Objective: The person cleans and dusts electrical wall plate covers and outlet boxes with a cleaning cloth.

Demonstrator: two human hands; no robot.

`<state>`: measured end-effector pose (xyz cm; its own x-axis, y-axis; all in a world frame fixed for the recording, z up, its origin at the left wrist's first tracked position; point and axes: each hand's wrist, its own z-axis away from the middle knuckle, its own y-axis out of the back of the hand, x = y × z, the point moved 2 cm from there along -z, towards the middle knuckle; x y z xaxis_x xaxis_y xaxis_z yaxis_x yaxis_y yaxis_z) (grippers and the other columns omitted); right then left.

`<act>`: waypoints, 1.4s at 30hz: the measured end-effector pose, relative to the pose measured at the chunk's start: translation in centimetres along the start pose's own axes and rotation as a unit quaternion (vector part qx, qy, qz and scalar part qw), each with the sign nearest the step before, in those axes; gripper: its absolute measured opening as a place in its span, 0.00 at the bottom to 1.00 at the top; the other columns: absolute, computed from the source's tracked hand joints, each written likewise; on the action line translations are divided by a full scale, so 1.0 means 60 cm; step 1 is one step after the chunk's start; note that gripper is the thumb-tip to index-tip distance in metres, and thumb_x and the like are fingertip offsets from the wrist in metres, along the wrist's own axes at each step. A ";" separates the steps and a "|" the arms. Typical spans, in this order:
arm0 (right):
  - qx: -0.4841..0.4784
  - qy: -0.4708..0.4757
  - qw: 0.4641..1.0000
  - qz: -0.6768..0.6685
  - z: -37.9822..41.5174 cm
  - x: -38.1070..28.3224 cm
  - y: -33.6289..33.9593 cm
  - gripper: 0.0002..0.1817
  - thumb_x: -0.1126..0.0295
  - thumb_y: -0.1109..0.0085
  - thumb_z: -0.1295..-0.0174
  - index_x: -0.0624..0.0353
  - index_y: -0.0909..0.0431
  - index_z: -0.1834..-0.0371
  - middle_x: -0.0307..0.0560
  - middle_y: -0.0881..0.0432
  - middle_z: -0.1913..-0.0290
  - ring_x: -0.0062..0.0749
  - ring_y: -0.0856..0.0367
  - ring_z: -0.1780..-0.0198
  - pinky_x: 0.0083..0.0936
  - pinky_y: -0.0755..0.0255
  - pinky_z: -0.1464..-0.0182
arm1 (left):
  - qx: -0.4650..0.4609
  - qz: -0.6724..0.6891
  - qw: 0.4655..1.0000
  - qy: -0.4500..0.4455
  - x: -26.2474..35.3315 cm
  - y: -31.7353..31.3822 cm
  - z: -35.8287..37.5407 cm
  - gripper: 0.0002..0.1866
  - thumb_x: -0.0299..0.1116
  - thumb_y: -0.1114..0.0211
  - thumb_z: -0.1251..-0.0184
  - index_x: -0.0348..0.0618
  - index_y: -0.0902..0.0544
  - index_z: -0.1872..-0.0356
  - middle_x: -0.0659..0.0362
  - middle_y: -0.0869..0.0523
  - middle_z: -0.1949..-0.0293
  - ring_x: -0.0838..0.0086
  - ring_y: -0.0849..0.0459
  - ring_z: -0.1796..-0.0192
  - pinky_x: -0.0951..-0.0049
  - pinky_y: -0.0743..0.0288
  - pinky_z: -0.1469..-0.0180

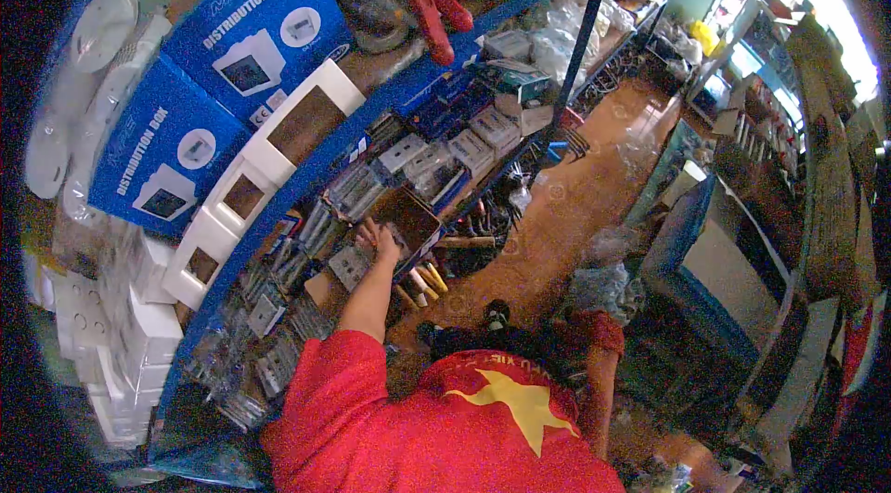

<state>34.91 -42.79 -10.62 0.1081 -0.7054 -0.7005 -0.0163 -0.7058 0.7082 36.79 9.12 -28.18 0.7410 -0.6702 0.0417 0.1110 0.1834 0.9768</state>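
On the left shelf, my left hand reaches in with its fingers apart, at the edge of an open cardboard box. Beside it lies a pale switch-like packet, and small wrapped packages fill the rows behind. Nothing can be seen held in that hand. My right forearm is at the lower right, close to a dark red cloth-like thing and clear plastic wrapping. The fingers of my right hand cannot be made out.
Blue distribution boxes and white frames stand on the upper shelf. A blue shelf post rises beside the brown floor aisle. At the right are a large blue-edged box and stacked cardboard.
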 end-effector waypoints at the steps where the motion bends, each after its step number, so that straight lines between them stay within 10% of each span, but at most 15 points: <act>1: -0.005 0.050 0.998 0.032 0.001 -0.004 0.000 0.15 0.63 0.59 0.41 0.58 0.26 0.60 0.52 0.24 0.59 0.45 0.28 0.54 0.35 0.34 0.55 | 0.014 -0.015 1.000 0.003 -0.007 -0.019 -0.008 0.30 0.41 0.36 0.51 0.46 0.30 0.44 0.45 0.60 0.31 0.44 0.65 0.31 0.37 0.70 0.36; 4: -0.018 0.098 0.991 0.094 -0.004 -0.008 0.002 0.14 0.65 0.59 0.42 0.58 0.27 0.57 0.53 0.26 0.56 0.46 0.28 0.53 0.36 0.34 0.54 | 0.080 0.050 0.996 0.006 -0.036 -0.106 -0.061 0.31 0.42 0.37 0.49 0.47 0.31 0.42 0.45 0.59 0.31 0.45 0.63 0.31 0.37 0.67 0.37; 11: -0.036 0.067 0.985 0.155 -0.006 0.038 -0.024 0.17 0.67 0.56 0.41 0.57 0.29 0.50 0.55 0.27 0.51 0.49 0.30 0.49 0.39 0.36 0.45 | 0.021 0.077 0.995 -0.065 0.057 0.094 0.081 0.27 0.42 0.38 0.48 0.45 0.28 0.46 0.42 0.56 0.33 0.45 0.58 0.32 0.44 0.59 0.34; 15: -0.014 0.237 0.952 0.194 -0.036 0.048 -0.049 0.16 0.63 0.55 0.42 0.55 0.25 0.55 0.54 0.23 0.56 0.48 0.25 0.54 0.39 0.32 0.52 | 0.159 0.204 0.958 -0.125 0.024 0.035 0.113 0.23 0.39 0.38 0.49 0.51 0.26 0.49 0.41 0.47 0.35 0.41 0.49 0.35 0.44 0.57 0.36; 21: -0.301 0.081 0.913 0.263 -0.127 -0.120 -0.080 0.18 0.54 0.54 0.44 0.54 0.21 0.67 0.52 0.20 0.66 0.45 0.21 0.64 0.39 0.28 0.62 | 0.150 0.165 0.965 -0.136 0.024 0.121 0.227 0.17 0.32 0.40 0.48 0.43 0.25 0.55 0.42 0.38 0.42 0.44 0.39 0.40 0.50 0.47 0.39; 32: -0.182 0.126 0.942 0.254 -0.068 -0.043 -0.054 0.14 0.64 0.59 0.37 0.58 0.25 0.58 0.51 0.24 0.63 0.43 0.25 0.63 0.37 0.31 0.64 | 0.304 0.284 0.886 -0.207 0.082 0.080 -0.212 0.27 0.29 0.44 0.48 0.43 0.34 0.42 0.47 0.33 0.42 0.52 0.34 0.41 0.56 0.42 0.40; 35: -0.186 0.076 0.951 0.236 -0.035 -0.012 -0.029 0.14 0.63 0.59 0.37 0.57 0.25 0.58 0.52 0.24 0.62 0.44 0.25 0.62 0.37 0.31 0.63 | 0.186 0.291 0.925 -0.156 0.097 -0.020 -0.357 0.32 0.32 0.42 0.49 0.45 0.37 0.39 0.47 0.35 0.40 0.53 0.35 0.39 0.54 0.44 0.37; 39: -0.143 0.001 0.967 0.209 0.020 0.023 0.000 0.15 0.62 0.60 0.38 0.57 0.25 0.57 0.52 0.24 0.61 0.44 0.26 0.61 0.38 0.32 0.62 | 0.252 0.162 0.932 -0.203 0.105 -0.138 -0.439 0.23 0.36 0.42 0.47 0.45 0.28 0.47 0.47 0.27 0.47 0.53 0.32 0.42 0.56 0.40 0.40; 42: -0.149 -0.025 0.969 0.196 0.031 0.035 0.006 0.16 0.61 0.60 0.38 0.57 0.26 0.57 0.53 0.24 0.61 0.45 0.26 0.60 0.38 0.32 0.61 | 0.183 0.257 0.942 -0.117 0.097 -0.013 -0.329 0.13 0.39 0.45 0.40 0.42 0.22 0.61 0.45 0.20 0.64 0.53 0.22 0.58 0.58 0.29 0.56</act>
<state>33.28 -44.63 -12.01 0.1035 -0.9227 -0.3714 0.2423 -0.3388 0.9091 54.07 19.30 -32.87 0.4643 -0.7085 0.5314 -0.4893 0.2949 0.8208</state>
